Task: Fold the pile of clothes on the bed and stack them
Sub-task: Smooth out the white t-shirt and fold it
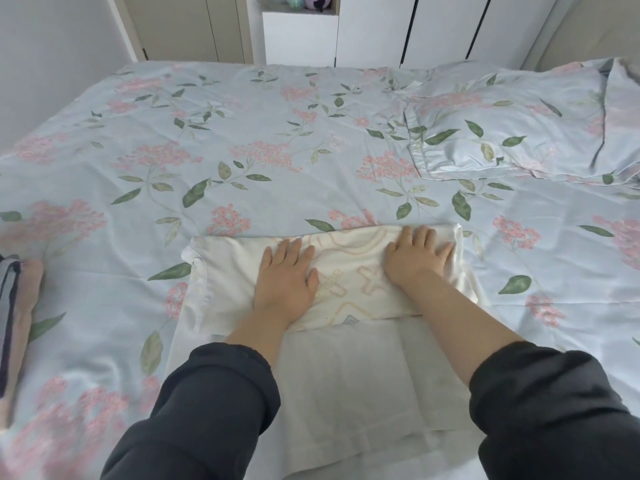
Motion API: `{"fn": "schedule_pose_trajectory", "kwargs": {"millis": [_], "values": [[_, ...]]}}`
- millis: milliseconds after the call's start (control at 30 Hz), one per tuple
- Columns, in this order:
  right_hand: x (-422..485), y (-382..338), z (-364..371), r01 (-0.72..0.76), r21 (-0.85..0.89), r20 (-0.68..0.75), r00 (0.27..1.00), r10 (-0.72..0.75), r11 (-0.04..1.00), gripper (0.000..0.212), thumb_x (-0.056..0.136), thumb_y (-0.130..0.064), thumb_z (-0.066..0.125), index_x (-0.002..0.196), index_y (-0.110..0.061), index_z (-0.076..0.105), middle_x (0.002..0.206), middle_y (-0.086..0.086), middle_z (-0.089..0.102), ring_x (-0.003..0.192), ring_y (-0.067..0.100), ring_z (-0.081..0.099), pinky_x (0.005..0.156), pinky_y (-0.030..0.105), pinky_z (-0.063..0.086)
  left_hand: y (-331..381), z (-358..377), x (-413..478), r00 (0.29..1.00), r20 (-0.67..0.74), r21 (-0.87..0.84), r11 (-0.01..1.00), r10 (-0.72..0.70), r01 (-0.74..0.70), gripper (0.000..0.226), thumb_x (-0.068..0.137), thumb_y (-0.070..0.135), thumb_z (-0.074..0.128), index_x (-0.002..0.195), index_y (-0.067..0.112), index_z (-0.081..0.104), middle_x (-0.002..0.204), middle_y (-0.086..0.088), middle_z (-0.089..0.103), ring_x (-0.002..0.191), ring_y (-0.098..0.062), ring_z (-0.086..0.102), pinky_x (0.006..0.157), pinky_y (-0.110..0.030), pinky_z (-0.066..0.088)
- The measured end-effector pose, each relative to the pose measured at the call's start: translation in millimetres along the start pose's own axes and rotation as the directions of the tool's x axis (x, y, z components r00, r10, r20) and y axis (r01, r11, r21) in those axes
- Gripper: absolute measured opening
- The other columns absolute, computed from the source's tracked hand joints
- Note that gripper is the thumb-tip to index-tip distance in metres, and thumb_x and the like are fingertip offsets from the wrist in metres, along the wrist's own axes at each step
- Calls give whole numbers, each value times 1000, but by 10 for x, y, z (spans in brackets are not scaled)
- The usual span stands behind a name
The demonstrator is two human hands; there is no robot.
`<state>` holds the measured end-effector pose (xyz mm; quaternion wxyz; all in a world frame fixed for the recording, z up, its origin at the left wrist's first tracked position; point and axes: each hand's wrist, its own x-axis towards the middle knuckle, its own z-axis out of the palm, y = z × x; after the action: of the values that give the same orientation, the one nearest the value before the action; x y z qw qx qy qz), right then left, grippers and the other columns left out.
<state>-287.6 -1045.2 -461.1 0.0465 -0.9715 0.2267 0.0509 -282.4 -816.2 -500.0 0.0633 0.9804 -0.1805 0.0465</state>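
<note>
A white T-shirt [346,368] with a pale printed pattern lies flat on the bed in front of me. Its far part is folded back over the middle. My left hand [285,278] presses flat on the left of that folded part, fingers straight. On the right end of the fold, my right hand [414,254] rests with fingers spread. At the left edge of the view sits a small stack of folded clothes [15,317], pink and grey, partly cut off by the frame.
The bed [242,140] is covered by a pale blue floral sheet. A matching pillow [502,129] lies at the far right. White wardrobe doors [374,26] and a shelf stand beyond the bed.
</note>
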Motion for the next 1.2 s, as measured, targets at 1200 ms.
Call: {"fn": "schedule_pose_trajectory", "kwargs": {"millis": [1200], "values": [[213, -297, -167, 453, 87, 187, 867, -461, 887, 75, 88, -25, 57, 149, -36, 15, 159, -4, 7, 145, 22, 8, 115, 52, 4, -776, -712, 644, 869, 490, -241, 969, 69, 59, 75, 83, 36, 71, 144, 21, 32, 146, -3, 36, 131, -22, 36, 109, -34, 30]]}}
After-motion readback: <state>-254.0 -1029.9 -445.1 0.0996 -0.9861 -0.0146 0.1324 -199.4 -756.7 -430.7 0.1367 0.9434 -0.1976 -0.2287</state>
